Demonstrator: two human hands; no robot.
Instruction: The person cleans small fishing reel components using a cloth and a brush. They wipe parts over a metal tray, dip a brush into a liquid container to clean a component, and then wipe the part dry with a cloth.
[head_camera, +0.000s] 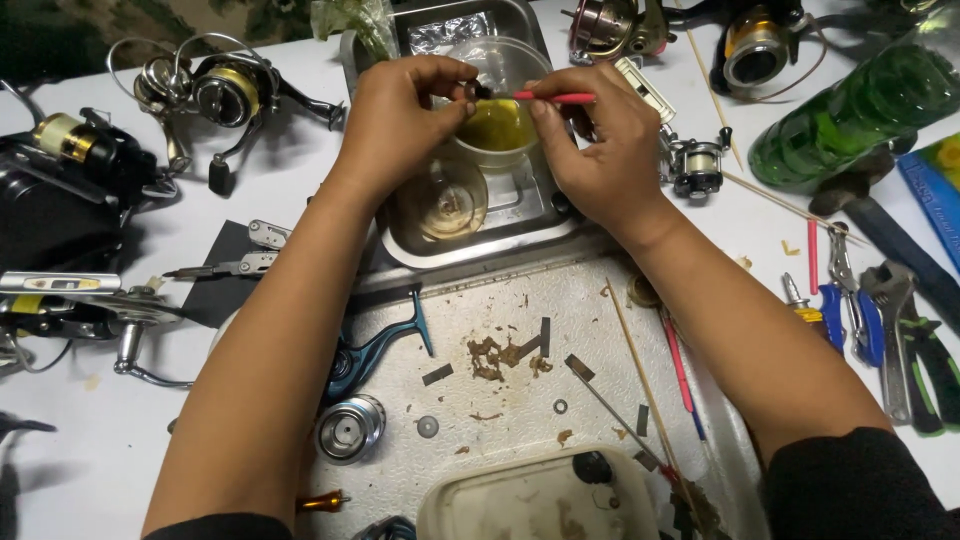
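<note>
Head view looks down on a messy table full of fishing reels and tools. Both hands meet at the top middle of the frame, over a small cup of yellow liquid that sits in a metal tray. The left hand pinches a tiny dark part between thumb and fingers. The right hand pinches a thin red brush, with its tip touching that part.

To do this well, I think the part should stay right above the cup, so drips fall back in. Small, soft strokes look best, with a firm pinch so the tiny part does not slip.

Lower down, a blue reel arm, a silver spool and brown bits lie on a speckled mat. A green bottle lies at the upper right, with pliers below it.
</note>
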